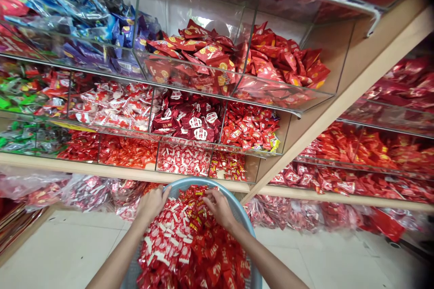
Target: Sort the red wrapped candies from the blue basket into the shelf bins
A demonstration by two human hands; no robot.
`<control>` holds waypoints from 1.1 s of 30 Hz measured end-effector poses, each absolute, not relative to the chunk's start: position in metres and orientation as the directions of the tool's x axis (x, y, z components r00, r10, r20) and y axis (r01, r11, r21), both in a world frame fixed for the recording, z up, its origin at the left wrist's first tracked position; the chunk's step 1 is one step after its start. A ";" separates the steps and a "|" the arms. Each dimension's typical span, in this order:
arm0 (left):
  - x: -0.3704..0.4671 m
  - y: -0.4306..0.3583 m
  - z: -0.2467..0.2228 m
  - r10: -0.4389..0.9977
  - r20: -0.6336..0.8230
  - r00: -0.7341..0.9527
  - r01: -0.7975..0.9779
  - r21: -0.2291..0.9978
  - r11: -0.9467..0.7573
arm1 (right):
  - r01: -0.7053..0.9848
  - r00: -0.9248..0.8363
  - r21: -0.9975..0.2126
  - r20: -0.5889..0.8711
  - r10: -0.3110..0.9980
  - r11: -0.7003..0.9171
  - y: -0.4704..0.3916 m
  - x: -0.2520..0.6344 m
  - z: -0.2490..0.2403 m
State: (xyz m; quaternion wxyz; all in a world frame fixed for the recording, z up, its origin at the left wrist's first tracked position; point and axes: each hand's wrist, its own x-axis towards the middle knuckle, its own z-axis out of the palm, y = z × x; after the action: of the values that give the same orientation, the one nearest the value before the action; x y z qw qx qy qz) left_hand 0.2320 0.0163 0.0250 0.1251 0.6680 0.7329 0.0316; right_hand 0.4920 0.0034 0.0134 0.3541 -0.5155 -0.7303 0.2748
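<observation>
A blue-grey plastic basket [252,226] full of wrapped candies is below me. My left hand [152,202] is closed on its far left rim, with some fingers hidden. My right hand [219,207] reaches over the far right part, fingers apart and bent, touching small red candies with yellow print [195,207]. Nothing shows held in it. Red-and-white wrapped candies [169,230] fill the left of the basket. Plain red packets [217,253] lie at the near right.
Ahead, a tiered wooden shelf [298,140] carries clear bins of candies. Large red packets [210,52] fill upper bins, dark red ones [190,119] a middle bin, red-and-white candies [185,159] a low one. Stuffed plastic bags [91,192] lie under the shelf on the tiled floor [91,239].
</observation>
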 end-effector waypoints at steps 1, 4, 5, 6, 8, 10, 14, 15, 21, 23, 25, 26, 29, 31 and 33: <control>0.232 0.016 0.025 0.987 -0.139 -0.076 0.972 0.212 0.105 | 0.558 -0.176 -0.771 0.253 0.951 0.308 0.007 0.494 0.017; 0.232 0.016 0.025 0.987 -0.142 -0.080 0.973 0.205 0.109 | 0.562 -0.043 -0.773 0.328 0.944 0.295 0.027 0.504 0.030; 0.233 0.016 0.025 0.986 -0.144 -0.080 0.973 0.204 0.109 | 0.570 -0.011 -0.768 0.351 0.936 0.294 0.036 0.508 0.035; 0.233 0.016 0.026 0.986 -0.145 -0.079 0.973 0.205 0.108 | 0.590 0.015 -0.756 0.362 0.932 0.284 0.046 0.511 0.039; 0.233 0.016 0.026 0.986 -0.147 -0.077 0.971 0.212 0.108 | 0.683 0.053 -0.701 0.329 0.943 0.206 0.066 0.517 0.046; 0.233 0.016 0.027 0.986 -0.148 -0.079 0.968 0.224 0.111 | 0.805 0.086 -0.591 0.205 0.975 0.053 0.085 0.518 0.051; 0.233 0.015 0.026 0.985 -0.148 -0.084 0.966 0.231 0.117 | 0.869 0.196 -0.428 -0.165 0.967 -0.249 0.116 0.511 0.051; 0.233 0.015 0.026 0.986 -0.146 -0.083 0.966 0.232 0.116 | 0.859 0.218 -0.414 -0.235 0.947 -0.301 0.121 0.508 0.050; 0.233 0.014 0.026 0.986 -0.144 -0.084 0.965 0.236 0.117 | 0.816 0.306 -0.374 -0.368 0.878 -0.441 0.138 0.491 0.043; 0.232 0.015 0.026 0.985 -0.148 -0.086 0.965 0.234 0.119 | 0.800 0.322 -0.380 -0.379 0.867 -0.463 0.140 0.488 0.040; 0.232 0.015 0.026 0.985 -0.150 -0.087 0.964 0.238 0.121 | 0.786 0.333 -0.393 -0.380 0.863 -0.477 0.142 0.486 0.037; 0.233 0.014 0.027 0.985 -0.149 -0.087 0.963 0.241 0.121 | 0.779 0.336 -0.403 -0.378 0.863 -0.480 0.143 0.486 0.036; 0.233 0.014 0.028 0.984 -0.153 -0.088 0.961 0.245 0.124 | 0.756 0.327 -0.448 -0.373 0.869 -0.477 0.147 0.485 0.031; 0.234 0.014 0.029 0.984 -0.156 -0.091 0.963 0.239 0.127 | 0.740 0.318 -0.485 -0.359 0.878 -0.466 0.150 0.485 0.029; 0.234 0.014 0.029 0.984 -0.155 -0.092 0.965 0.230 0.127 | 0.728 0.312 -0.518 -0.332 0.890 -0.448 0.151 0.485 0.027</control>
State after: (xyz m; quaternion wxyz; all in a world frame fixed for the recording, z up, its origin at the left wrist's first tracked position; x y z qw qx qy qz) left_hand 0.2341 0.0140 0.0288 0.1357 0.6599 0.7382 0.0346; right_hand 0.4845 0.1507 0.0271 0.1374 -0.7982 -0.5069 0.2949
